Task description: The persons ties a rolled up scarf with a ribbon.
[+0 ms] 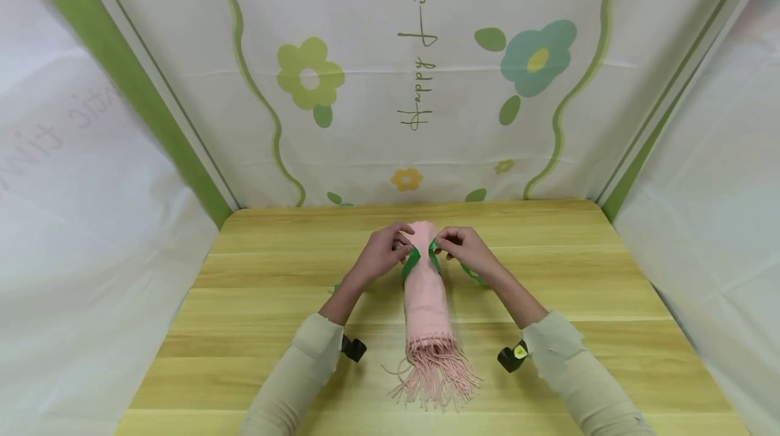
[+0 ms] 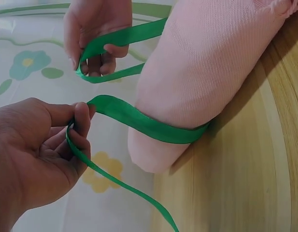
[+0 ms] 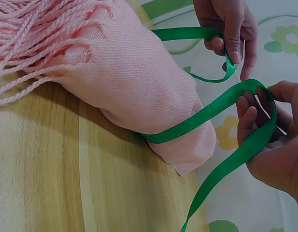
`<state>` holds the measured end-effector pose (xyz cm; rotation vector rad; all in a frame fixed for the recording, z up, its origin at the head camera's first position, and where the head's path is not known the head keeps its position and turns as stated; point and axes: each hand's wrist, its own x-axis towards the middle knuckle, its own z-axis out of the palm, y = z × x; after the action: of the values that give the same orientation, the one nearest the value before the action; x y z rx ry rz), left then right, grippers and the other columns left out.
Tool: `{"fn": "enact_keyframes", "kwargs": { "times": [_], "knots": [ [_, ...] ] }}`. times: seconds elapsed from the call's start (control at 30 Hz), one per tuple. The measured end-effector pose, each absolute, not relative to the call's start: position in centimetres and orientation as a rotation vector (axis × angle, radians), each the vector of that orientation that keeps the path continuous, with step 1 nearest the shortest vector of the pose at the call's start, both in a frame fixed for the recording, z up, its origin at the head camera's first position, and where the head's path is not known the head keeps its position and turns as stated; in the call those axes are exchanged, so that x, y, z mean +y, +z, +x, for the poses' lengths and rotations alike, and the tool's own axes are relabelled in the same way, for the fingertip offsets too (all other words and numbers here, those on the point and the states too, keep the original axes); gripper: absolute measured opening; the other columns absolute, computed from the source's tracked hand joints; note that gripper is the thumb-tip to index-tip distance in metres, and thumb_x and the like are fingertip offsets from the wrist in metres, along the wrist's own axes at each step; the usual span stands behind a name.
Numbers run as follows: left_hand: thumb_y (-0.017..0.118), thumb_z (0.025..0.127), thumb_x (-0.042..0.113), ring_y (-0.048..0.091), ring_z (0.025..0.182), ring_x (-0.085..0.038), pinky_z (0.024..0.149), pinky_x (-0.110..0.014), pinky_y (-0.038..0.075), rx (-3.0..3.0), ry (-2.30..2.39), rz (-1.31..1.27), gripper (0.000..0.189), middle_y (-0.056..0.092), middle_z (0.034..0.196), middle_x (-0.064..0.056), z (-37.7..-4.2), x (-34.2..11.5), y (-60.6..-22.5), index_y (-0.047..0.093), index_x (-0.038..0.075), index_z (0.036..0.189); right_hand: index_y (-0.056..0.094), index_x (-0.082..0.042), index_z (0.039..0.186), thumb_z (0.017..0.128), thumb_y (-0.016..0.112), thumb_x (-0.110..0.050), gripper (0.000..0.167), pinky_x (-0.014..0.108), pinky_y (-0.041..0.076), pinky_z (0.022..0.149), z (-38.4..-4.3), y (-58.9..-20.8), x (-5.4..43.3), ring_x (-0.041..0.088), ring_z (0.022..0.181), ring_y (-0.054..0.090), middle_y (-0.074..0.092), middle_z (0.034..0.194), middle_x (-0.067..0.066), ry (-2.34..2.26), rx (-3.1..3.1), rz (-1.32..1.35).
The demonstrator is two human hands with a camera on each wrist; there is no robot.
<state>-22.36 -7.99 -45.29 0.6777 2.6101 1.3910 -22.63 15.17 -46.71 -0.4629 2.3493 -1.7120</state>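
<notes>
A rolled pink scarf [image 1: 426, 300] lies lengthwise on the wooden table, its braided fringe [image 1: 434, 372] toward the near edge. A green ribbon [image 2: 153, 126] passes under the roll near its far end and comes up on both sides. My left hand [image 1: 385, 251] pinches one side of the ribbon between thumb and fingers, just left of the scarf. On the other side, my right hand [image 1: 468, 250] pinches the ribbon's other length. Loose tails of green ribbon [image 3: 206, 186] hang past both hands down to the table.
Behind the table [image 1: 256, 328] hangs a white curtain [image 1: 365, 3] printed with flowers and lettering, close to the scarf's far end. White sheets also hang at the left and right sides. Each wrist carries a small black camera [image 1: 353, 349].
</notes>
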Motion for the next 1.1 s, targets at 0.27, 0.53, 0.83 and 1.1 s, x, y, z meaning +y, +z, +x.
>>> {"fn": "enact_keyframes", "kwargs": {
  "times": [0.27, 0.53, 0.83, 1.1],
  "knots": [
    [0.059, 0.100, 0.005, 0.070, 0.077, -0.036, 0.057, -0.024, 0.048, 2.554, 1.356, 0.734, 0.036, 0.074, 0.098, -0.014, -22.6, -7.8, -45.4, 0.056, 0.001, 0.135, 0.067, -0.001, 0.104, 0.102, 0.058, -0.018, 0.019, 0.028, 0.052, 0.070, -22.7, -46.7, 14.7, 0.026, 0.090, 0.066, 0.066, 0.103, 0.023, -1.710, 2.388, -0.519],
    [0.057, 0.101, 0.005, 0.069, 0.077, -0.034, 0.064, -0.035, 0.056, 2.496, 1.347, 0.744, 0.037, 0.073, 0.098, -0.015, -22.7, -7.6, -45.5, 0.055, -0.002, 0.137, 0.066, 0.002, 0.107, 0.102, 0.058, -0.013, 0.018, 0.026, 0.050, 0.069, -22.1, -45.6, 14.5, 0.024, 0.086, 0.062, 0.065, 0.102, 0.026, -1.696, 2.399, -0.554],
    [0.058, 0.100, 0.007, 0.068, 0.076, -0.036, 0.078, -0.059, 0.054, 2.340, 1.424, 0.744, 0.038, 0.073, 0.092, -0.015, -23.0, -7.7, -46.0, 0.056, 0.002, 0.138, 0.070, -0.007, 0.103, 0.100, 0.062, -0.016, 0.013, 0.029, 0.043, 0.070, -22.6, -46.3, 14.4, 0.022, 0.081, 0.052, 0.067, 0.099, 0.018, -1.649, 2.504, -0.608],
    [0.057, 0.102, 0.014, 0.068, 0.081, -0.034, 0.076, -0.048, 0.057, 2.304, 1.398, 0.748, 0.041, 0.073, 0.097, -0.012, -23.2, -7.4, -46.6, 0.053, 0.002, 0.141, 0.070, -0.004, 0.106, 0.100, 0.061, -0.017, 0.016, 0.030, 0.043, 0.071, -22.5, -46.2, 14.1, 0.022, 0.083, 0.052, 0.067, 0.102, 0.019, -1.627, 2.500, -0.606]
  ]
}}
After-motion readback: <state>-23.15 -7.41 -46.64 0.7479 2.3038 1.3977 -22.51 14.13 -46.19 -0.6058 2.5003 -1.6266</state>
